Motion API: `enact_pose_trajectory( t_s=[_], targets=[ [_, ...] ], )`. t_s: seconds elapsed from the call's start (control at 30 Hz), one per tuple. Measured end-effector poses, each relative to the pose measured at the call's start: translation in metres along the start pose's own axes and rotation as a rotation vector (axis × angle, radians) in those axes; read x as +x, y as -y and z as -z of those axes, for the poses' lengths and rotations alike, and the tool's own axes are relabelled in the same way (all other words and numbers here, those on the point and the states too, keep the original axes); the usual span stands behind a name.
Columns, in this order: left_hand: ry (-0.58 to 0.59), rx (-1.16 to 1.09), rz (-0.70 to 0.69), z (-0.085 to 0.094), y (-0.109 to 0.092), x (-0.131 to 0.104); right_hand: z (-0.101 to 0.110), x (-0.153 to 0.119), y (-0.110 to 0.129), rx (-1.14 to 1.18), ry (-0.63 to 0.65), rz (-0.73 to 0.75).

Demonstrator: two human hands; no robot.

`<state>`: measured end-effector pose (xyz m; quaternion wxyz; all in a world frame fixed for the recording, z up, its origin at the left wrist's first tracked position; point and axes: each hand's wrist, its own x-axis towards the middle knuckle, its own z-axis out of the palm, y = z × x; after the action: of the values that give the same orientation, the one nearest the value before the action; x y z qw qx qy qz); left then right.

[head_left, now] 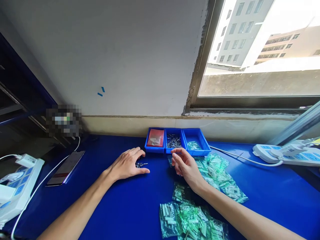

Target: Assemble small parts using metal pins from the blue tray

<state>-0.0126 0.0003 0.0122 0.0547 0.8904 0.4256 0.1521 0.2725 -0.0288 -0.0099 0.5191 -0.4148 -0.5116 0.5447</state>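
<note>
Where a glossy blue tabletop (97, 213) meets a pale wall (140, 60), a middle blue bin (175, 151) stands against the wall's base, full of loose metal screws (174, 141). A left blue bin (147, 149) adjoins it, holding a red packet (155, 138); a right blue bin (207, 151) on its other side has a small clear bag (193, 145) inside.

In front of the middle bin and to its left, my left hand (126, 164) lies low over the tabletop, thumb and fingers apart, curved around a few dark screws (141, 164). Just in front of the middle bin is my right hand (185, 165), its fingers curled; I cannot tell whether its fingertips meet or hold anything.

Green-tinted clear packets (215, 170) of small pale pieces spread right of the middle bin and toward me, partly beneath my right arm. Well left of the bin lie a phone (65, 168), a white cable (45, 178) and a power strip (25, 186); well right, another power strip (267, 151). Above it to the right, a dark-framed window (255, 80) shows sunlit buildings.
</note>
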Motion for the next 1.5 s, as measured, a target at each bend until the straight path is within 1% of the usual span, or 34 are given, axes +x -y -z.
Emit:
enact_pose_trajectory(
  t_s=[0.13,0.23,0.37,0.5,0.6,0.67,0.73,0.87,0.93,1.07,1.17,1.3,1.5],
  targets=[
    [0.013,0.142,0.095,-0.003,0.002,-0.002,-0.001,-0.001,-0.001,-0.025,0.004,0.007],
    [0.012,0.165,0.12,-0.01,-0.001,-0.002,-0.001,-0.002,-0.002,-0.038,0.009,0.016],
    [0.008,0.113,0.085,-0.012,-0.012,-0.001,0.0,-0.002,-0.005,-0.06,0.037,0.04],
    [0.009,0.019,0.01,-0.015,-0.03,0.003,0.0,-0.003,-0.005,-0.096,0.047,0.067],
    [0.001,0.007,-0.053,-0.021,-0.043,0.011,-0.001,-0.005,-0.003,-0.145,0.058,0.086],
    [0.018,0.017,-0.1,-0.024,-0.049,0.017,-0.002,-0.007,-0.002,-0.251,0.042,0.127],
    [0.037,0.029,-0.135,-0.027,-0.054,0.023,-0.003,-0.009,-0.002,-0.43,0.023,0.196],
    [0.046,-0.008,-0.162,-0.029,-0.056,0.028,-0.004,-0.012,-0.008,-0.784,0.043,0.315],
    [0.032,-0.051,-0.152,-0.029,-0.054,0.027,-0.005,-0.012,-0.011,-0.881,0.072,0.329],
    [0.008,-0.106,-0.128,-0.028,-0.05,0.021,-0.005,-0.011,-0.012,-0.967,0.125,0.324],
    [-0.01,-0.128,-0.12,-0.027,-0.047,0.018,-0.006,-0.012,-0.01,-0.974,0.136,0.334],
    [-0.038,-0.144,-0.113,-0.028,-0.046,0.018,-0.006,-0.014,-0.006,-0.842,0.101,0.341],
    [-0.05,-0.142,-0.116,-0.029,-0.045,0.018,-0.001,-0.011,-0.005,-0.602,0.08,0.222]
  ],
)
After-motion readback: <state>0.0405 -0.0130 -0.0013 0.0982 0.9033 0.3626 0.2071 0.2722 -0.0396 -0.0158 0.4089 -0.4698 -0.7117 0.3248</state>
